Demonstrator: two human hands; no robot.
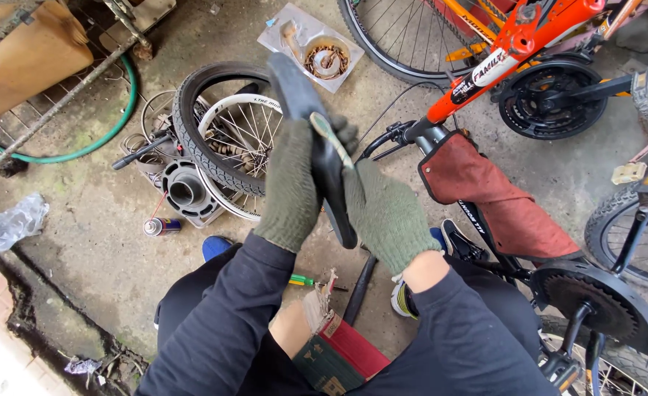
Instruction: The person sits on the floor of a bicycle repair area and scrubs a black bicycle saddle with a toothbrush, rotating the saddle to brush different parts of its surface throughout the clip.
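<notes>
Black rubber strip (pixel 329 172) clenched in both gloved hands, left (pixel 292 187) and right (pixel 385 216); blue-yellow spray can (pixel 161 226) lies on floor; clear plastic bag (pixel 311 44) beyond.

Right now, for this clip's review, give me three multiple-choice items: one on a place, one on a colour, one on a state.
1. Where does the spray can lie?
A. on the concrete beside the loose wheel
B. on the red cloth
C. in the bowl

2. What colour are the gloves?
A. orange
B. green
C. white

3. How is the black rubber strip held?
A. left hand alone
B. lying on the floor
C. both hands

Answers: 1 A, the can rests on the floor left of the wheel. 2 B, both knit gloves are olive green. 3 C, the left hand and right hand each close on it.
</notes>
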